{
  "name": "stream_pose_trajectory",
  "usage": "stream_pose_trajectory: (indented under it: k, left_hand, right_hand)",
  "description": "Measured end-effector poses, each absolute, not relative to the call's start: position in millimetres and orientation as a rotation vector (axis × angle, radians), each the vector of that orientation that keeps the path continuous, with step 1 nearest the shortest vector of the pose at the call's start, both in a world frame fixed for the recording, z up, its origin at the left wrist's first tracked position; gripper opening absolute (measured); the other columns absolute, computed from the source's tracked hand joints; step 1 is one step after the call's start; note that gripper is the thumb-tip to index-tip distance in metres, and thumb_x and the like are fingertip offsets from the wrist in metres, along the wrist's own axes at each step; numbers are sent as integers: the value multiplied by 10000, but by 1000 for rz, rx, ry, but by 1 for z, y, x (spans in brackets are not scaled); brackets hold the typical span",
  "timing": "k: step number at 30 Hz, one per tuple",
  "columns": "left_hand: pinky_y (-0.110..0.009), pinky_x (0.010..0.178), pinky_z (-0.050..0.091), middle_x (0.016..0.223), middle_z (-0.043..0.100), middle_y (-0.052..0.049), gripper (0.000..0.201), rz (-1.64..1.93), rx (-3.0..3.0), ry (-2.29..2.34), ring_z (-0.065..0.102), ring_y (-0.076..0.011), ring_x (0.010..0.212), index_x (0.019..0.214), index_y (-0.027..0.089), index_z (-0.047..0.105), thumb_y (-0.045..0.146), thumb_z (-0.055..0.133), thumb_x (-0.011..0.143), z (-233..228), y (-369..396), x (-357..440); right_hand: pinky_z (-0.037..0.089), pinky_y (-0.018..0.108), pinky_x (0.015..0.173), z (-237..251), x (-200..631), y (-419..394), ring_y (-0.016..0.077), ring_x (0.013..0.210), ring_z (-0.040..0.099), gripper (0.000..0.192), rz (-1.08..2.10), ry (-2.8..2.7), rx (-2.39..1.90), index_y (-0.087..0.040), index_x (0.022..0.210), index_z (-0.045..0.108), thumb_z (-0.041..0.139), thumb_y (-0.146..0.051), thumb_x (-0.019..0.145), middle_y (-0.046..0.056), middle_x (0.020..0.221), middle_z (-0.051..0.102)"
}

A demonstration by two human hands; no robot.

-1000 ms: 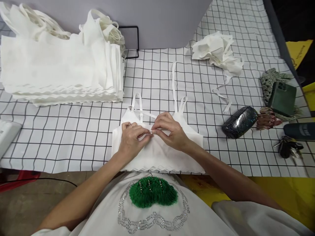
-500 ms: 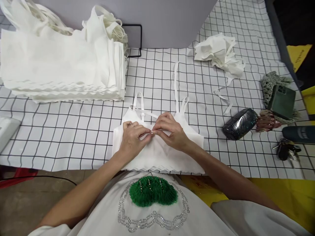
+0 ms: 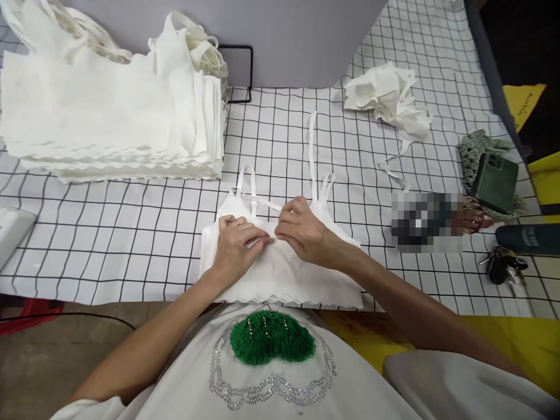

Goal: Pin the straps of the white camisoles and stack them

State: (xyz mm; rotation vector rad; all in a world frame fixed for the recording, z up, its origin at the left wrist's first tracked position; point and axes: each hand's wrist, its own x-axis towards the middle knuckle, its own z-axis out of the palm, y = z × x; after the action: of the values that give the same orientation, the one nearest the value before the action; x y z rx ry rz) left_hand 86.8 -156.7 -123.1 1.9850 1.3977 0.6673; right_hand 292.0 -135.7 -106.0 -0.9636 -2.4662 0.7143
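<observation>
A white strappy bra top (image 3: 293,283) lies flat before me, its scalloped hem toward my body. My left hand (image 3: 236,245) is closed in a pinch over the left part of the top, on the end of a thin white strap (image 3: 268,204). From the right, my right hand (image 3: 306,233) pinches the same strap, fingertips almost meeting those of the left. The small fitting between the fingers is mostly hidden. A looped strap (image 3: 248,175) with a slider rises at the left cup, and a loose strap (image 3: 312,154) stretches away from the right cup.
A thick stack of white tops (image 3: 109,116) stands at the back left, beside a black wire stand (image 3: 251,70) and a grey panel (image 3: 297,41). At right lie a crumpled white garment (image 3: 385,96), a green phone (image 3: 496,182), keys (image 3: 501,265) and a dark bottle (image 3: 531,238).
My right hand has shifted slightly right and turned, its fingertips drawing a little away from the left ones. The left hand stays in place.
</observation>
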Motion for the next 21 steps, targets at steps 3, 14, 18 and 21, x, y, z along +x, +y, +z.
stream_pose_trajectory:
  k: [3,14,18,21]
  left_hand:
    - [-445,949,323,680,732,37,204,648,1941,1383,582,-170,676,710,258,718,332,688,898,-120,-154,86]
    - [-435,850,441,841,768,-13,160,565,1880,1307,612,-249,853,784,257,725,384,692,876,-89,-150,52]
    - [-431,820,460,857,774,-26,156,562,1944,1377,605,-256,835,823,262,755,401,699,868,-91,-153,41]
    - [-457,869,436,850,768,-38,206,514,1987,1395,621,-248,801,818,241,748,438,704,859,-91,-152,33]
  right_hand:
    - [367,513,925,-96,298,-126,236,904,481,304,842,-2541,-964,-196,775,649,441,-133,987,55,746,592]
    - [421,375,802,-43,274,-25,186,819,471,267,1014,-2490,-954,-217,751,697,592,-366,946,13,694,508]
    - [411,423,877,-54,248,-1,200,846,453,279,863,-2495,-885,-218,707,655,572,-326,951,8,660,492]
    - [419,423,890,-65,239,4,207,889,468,188,794,-2463,-903,-217,777,667,578,-266,935,24,770,563]
